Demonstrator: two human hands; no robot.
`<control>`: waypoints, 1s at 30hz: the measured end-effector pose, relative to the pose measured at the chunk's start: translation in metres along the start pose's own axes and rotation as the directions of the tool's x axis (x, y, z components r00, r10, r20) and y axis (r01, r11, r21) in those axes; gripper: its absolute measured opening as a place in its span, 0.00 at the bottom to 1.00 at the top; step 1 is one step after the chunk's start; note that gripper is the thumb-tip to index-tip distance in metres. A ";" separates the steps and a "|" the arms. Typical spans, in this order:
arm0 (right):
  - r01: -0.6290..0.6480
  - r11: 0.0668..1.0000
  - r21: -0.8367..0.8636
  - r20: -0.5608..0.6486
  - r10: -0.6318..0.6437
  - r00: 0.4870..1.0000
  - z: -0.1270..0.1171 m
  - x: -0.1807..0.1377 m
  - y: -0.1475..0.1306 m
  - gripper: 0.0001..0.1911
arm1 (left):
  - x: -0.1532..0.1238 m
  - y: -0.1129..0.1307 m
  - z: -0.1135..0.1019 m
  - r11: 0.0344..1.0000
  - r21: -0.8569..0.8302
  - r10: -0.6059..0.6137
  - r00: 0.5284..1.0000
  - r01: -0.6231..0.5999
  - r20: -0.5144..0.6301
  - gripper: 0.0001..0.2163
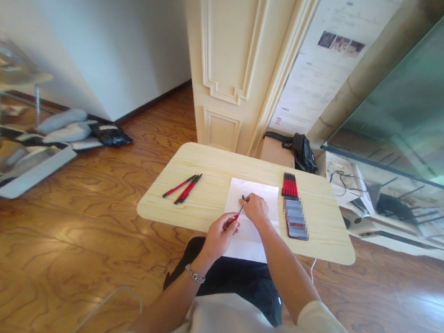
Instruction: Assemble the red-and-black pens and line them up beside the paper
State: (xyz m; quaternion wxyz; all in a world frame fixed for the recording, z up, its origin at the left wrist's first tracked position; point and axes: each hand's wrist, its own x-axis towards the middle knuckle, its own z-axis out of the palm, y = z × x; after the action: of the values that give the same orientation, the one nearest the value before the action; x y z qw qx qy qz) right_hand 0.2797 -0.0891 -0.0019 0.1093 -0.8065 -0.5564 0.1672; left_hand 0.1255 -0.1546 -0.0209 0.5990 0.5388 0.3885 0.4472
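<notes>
My left hand [220,233] is closed around a red pen barrel [236,218]. A thin dark rod [242,207], which looks like a refill, slants up from the barrel toward my right fingers. My right hand [256,208] is pinched at the rod's far end, where a small black pen part [244,197] shows; its fingertips are partly hidden. Both hands are over a white sheet of paper [255,191], which overhangs the near edge of the table. A few red-and-black pens [188,189] lie loosely to the left. Several more red-and-black pens [290,185] lie side by side to the right.
The small pale wooden table [207,159] has rounded corners. A phone-like object [296,220], its face pixelated, lies on the right side. Behind the table are a cream panelled door [233,34] and a black bag [301,151]. A filled white tray [40,175] sits left on the floor.
</notes>
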 end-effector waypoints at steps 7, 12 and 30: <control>-0.019 1.000 -0.017 0.028 0.019 0.999 -0.004 0.001 -0.001 0.17 | 0.001 -0.004 0.002 0.999 -0.039 0.006 1.000 -0.005 0.011 0.17; 0.001 0.999 -0.032 0.040 0.001 0.999 -0.003 0.003 -0.001 0.17 | 0.000 -0.004 0.002 0.999 -0.051 0.005 1.000 -0.005 0.007 0.17; 0.035 0.999 -0.020 0.056 -0.034 0.998 -0.004 0.008 -0.006 0.14 | -0.001 -0.002 0.000 1.000 -0.022 0.012 1.000 -0.012 0.001 0.17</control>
State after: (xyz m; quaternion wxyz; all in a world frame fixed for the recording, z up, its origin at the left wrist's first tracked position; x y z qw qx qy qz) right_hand 0.2785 -0.0789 0.0024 0.0884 -0.7930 -0.5747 0.1819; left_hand 0.1251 -0.1554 -0.0229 0.6025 0.5345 0.3802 0.4547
